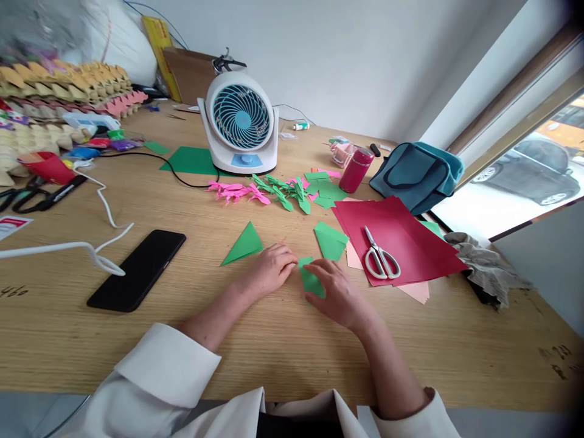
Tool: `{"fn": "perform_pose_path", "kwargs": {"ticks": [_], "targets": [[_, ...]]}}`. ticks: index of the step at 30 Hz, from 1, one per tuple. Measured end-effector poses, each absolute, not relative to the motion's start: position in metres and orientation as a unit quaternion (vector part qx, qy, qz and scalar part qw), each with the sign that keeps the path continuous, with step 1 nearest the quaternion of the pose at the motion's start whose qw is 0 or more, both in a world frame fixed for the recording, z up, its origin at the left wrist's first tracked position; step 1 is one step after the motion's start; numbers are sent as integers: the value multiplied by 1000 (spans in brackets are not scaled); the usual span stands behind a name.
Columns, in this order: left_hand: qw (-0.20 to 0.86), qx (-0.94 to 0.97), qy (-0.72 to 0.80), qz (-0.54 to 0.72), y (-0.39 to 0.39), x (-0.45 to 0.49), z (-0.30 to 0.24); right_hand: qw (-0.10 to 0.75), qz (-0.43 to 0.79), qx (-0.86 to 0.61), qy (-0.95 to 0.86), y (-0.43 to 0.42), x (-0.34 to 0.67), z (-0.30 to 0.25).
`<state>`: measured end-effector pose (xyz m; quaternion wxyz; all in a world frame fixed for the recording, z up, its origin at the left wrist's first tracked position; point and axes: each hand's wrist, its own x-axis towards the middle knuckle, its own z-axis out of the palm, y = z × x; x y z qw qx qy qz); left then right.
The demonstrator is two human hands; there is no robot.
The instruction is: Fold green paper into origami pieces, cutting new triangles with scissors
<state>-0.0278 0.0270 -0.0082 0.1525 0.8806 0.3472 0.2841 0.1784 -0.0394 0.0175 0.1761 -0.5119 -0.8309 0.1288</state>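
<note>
A small green piece of paper [311, 281] lies in front of me, partly covered by my right hand [336, 293]. That hand's thumb and fingers are bent around the paper's right side and hold it. Just left of the same paper, my left hand [272, 267] rests with its fingers curled together. Its fingertips are close to the upper left corner, and whether they pinch anything is hidden. A folded green paper triangle [244, 244] lies beyond my left hand. Another folded green paper [331, 241] is beyond my right hand.
Scissors [381, 258] lie on red paper sheets [410, 234] at right. A black phone [139, 267] and white cable are at left. Pink paper pieces [235, 191], green folded pieces [285, 191], a fan [241, 125], a red flask [356, 170] and a teal bag [417, 173] stand farther back.
</note>
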Motion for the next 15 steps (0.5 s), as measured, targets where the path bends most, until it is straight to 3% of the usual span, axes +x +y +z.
{"fn": "perform_pose_path", "kwargs": {"ticks": [15], "targets": [[173,869,348,306,28,-25,-14,48,95,-541,-834,-55,156,28]]}}
